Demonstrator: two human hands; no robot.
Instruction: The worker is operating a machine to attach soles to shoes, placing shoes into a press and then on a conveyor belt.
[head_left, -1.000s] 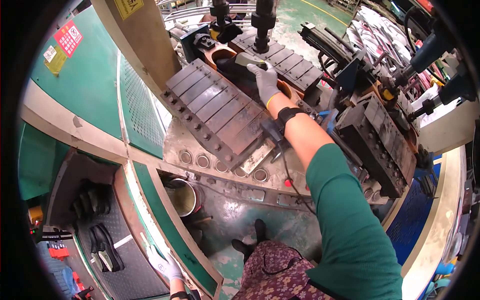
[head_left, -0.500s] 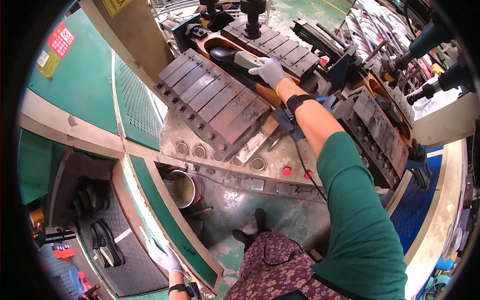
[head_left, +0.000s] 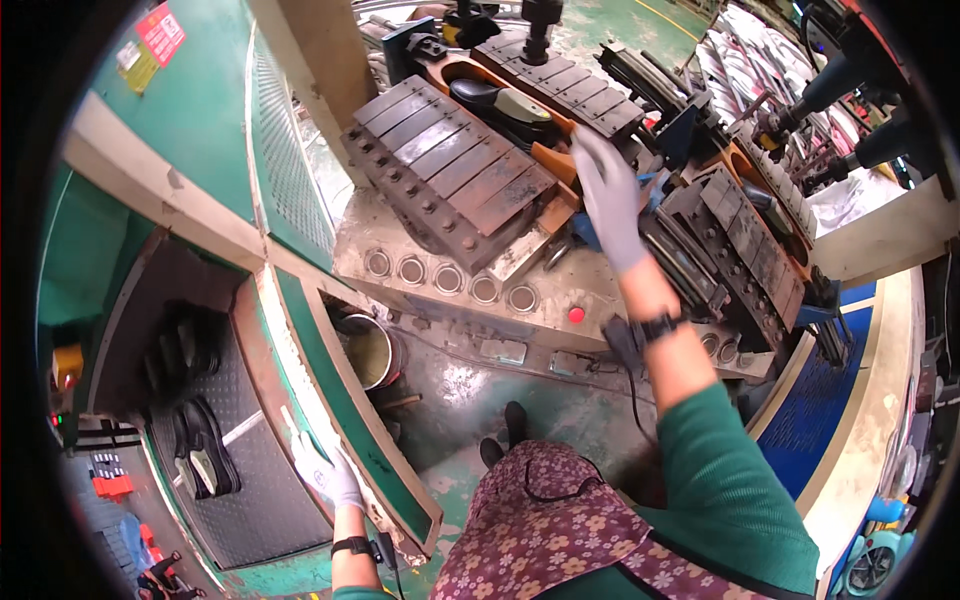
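My right hand (head_left: 608, 195), in a pale glove, hovers with spread fingers over the edge of a shoe press, holding nothing. Just beyond it a dark shoe with a greenish sole (head_left: 510, 103) lies in the orange channel between two banks of dark metal clamp blocks (head_left: 450, 165). My left hand (head_left: 328, 476), also gloved, rests low on the edge of a green metal panel (head_left: 340, 400), fingers loosely apart. Black shoes (head_left: 205, 445) lie on a studded mat to the left of it.
A second clamp bank (head_left: 735, 235) stands right of my right hand. A row of round sockets (head_left: 447, 278) and a red button (head_left: 576, 314) line the machine front. A metal pot (head_left: 368, 350) sits below. Green guard panels (head_left: 190, 110) rise at left; a blue mat (head_left: 825, 400) lies right.
My right hand has drawn back from the shoe in the channel and let go of it, now open above the press edge. The view has tilted downward.
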